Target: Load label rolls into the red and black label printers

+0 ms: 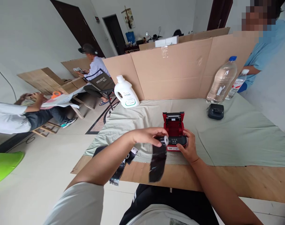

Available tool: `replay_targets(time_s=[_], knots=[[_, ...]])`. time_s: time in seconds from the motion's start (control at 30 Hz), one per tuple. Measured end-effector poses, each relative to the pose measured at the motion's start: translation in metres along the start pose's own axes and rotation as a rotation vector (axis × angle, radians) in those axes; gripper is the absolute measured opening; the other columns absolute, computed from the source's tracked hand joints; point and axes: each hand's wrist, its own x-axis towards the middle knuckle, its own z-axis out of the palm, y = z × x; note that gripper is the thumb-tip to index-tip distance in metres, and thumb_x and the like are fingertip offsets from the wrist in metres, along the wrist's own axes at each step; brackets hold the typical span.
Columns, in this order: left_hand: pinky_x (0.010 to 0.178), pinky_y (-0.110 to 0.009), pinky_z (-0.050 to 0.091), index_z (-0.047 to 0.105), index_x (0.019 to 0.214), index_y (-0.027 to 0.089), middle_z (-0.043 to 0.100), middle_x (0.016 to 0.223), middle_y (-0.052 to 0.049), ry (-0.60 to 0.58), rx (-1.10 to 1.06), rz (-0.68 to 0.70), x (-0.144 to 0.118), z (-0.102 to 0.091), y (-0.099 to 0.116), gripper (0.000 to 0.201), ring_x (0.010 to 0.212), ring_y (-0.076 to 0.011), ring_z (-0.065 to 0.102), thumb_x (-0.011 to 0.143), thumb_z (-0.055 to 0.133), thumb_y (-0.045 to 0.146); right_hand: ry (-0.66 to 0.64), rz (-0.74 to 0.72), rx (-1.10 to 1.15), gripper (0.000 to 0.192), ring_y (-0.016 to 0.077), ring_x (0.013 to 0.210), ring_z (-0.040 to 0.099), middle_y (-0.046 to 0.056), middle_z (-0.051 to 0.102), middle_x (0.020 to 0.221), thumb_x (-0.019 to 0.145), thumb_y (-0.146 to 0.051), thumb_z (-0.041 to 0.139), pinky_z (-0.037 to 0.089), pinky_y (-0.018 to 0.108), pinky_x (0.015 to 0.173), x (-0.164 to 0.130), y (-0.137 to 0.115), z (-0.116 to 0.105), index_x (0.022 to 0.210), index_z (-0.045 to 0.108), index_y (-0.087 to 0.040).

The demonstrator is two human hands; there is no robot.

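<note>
My left hand (148, 136) is closed around a roll of black ribbon (157, 164) with a white core, whose free end hangs down over the table's front edge. Just to its right, a small red and black printer (174, 123) stands with its lid raised, showing a red inside. My right hand (188, 146) grips the printer's right front side, thumb on the front panel and fingers at the far side. Several more black ribbon rolls (133, 152) lie left of the printer, partly hidden behind my left forearm.
A white detergent jug (127, 95), a large clear bottle (222, 81), a smaller bottle (237, 84) and a black box-like device (216, 111) stand on the cloth (238, 137). Behind them rises a cardboard screen (170, 75). Other people sit at left and one is at right.
</note>
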Motion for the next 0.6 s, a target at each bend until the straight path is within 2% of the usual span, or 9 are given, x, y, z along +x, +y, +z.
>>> replay_targets(time_s=[0.07, 0.13, 0.2, 0.3, 0.37, 0.47, 0.6], knots=[[0.088, -0.034, 0.049, 0.062, 0.106, 0.017, 0.066, 0.111, -0.008, 0.152, 0.070, 0.006, 0.037, 0.007, -0.016, 0.036, 0.102, -0.0218, 0.062, 0.072, 0.073, 0.026, 0.015, -0.067, -0.067, 0.066, 0.0336, 0.124, 0.048, 0.016, 0.050, 0.135, 0.081, -0.050, 0.065, 0.043, 0.058, 0.101, 0.002, -0.005, -0.003, 0.135, 0.043, -0.021], [0.089, -0.035, 0.049, 0.061, 0.103, 0.017, 0.067, 0.108, -0.007, 0.311, 0.233, -0.065, 0.069, 0.010, -0.032, 0.033, 0.100, -0.0219, 0.063, 0.072, 0.070, 0.020, 0.024, -0.146, -0.118, 0.066, 0.0339, 0.124, 0.048, 0.016, 0.048, 0.136, 0.082, -0.046, 0.064, 0.043, 0.058, 0.100, 0.004, -0.009, -0.005, 0.138, 0.040, -0.021], [0.092, -0.036, 0.048, 0.061, 0.104, 0.018, 0.068, 0.108, -0.006, 0.386, 0.454, -0.162, 0.093, 0.013, -0.042, 0.034, 0.101, -0.0230, 0.064, 0.071, 0.069, 0.018, 0.019, -0.223, -0.154, 0.062, 0.0337, 0.123, 0.049, 0.016, 0.048, 0.137, 0.083, -0.044, 0.063, 0.045, 0.058, 0.099, 0.005, -0.011, -0.006, 0.137, 0.042, -0.022], [0.100, -0.042, 0.043, 0.062, 0.109, 0.022, 0.071, 0.108, -0.004, 0.391, 0.754, -0.281, 0.112, 0.019, -0.047, 0.034, 0.105, -0.0254, 0.064, 0.076, 0.068, 0.022, -0.003, -0.291, -0.177, 0.053, 0.0321, 0.121, 0.051, 0.013, 0.054, 0.130, 0.080, -0.039, 0.068, 0.046, 0.055, 0.098, 0.005, -0.013, -0.005, 0.128, 0.051, -0.024], [0.104, -0.045, 0.038, 0.064, 0.111, 0.023, 0.071, 0.110, -0.004, 0.382, 0.873, -0.319, 0.118, 0.023, -0.048, 0.033, 0.108, -0.0268, 0.064, 0.078, 0.066, 0.024, -0.007, -0.295, -0.164, 0.045, 0.0304, 0.118, 0.053, 0.011, 0.061, 0.121, 0.080, -0.034, 0.070, 0.047, 0.052, 0.098, 0.005, -0.013, -0.005, 0.121, 0.057, -0.025], [0.105, -0.046, 0.036, 0.069, 0.108, 0.023, 0.070, 0.116, -0.006, 0.344, 0.965, -0.325, 0.124, 0.025, -0.048, 0.030, 0.112, -0.0283, 0.062, 0.078, 0.068, 0.026, -0.017, -0.282, -0.136, 0.034, 0.0290, 0.113, 0.056, 0.009, 0.066, 0.110, 0.080, -0.031, 0.069, 0.049, 0.050, 0.096, 0.005, -0.012, -0.004, 0.112, 0.062, -0.024], [0.107, -0.049, 0.033, 0.073, 0.103, 0.023, 0.072, 0.113, -0.007, 0.332, 1.019, -0.337, 0.130, 0.025, -0.049, 0.026, 0.113, -0.0310, 0.061, 0.078, 0.069, 0.029, -0.033, -0.263, -0.142, 0.028, 0.0287, 0.111, 0.056, 0.008, 0.068, 0.107, 0.081, -0.032, 0.068, 0.049, 0.049, 0.095, 0.003, -0.012, -0.004, 0.107, 0.065, -0.023]])
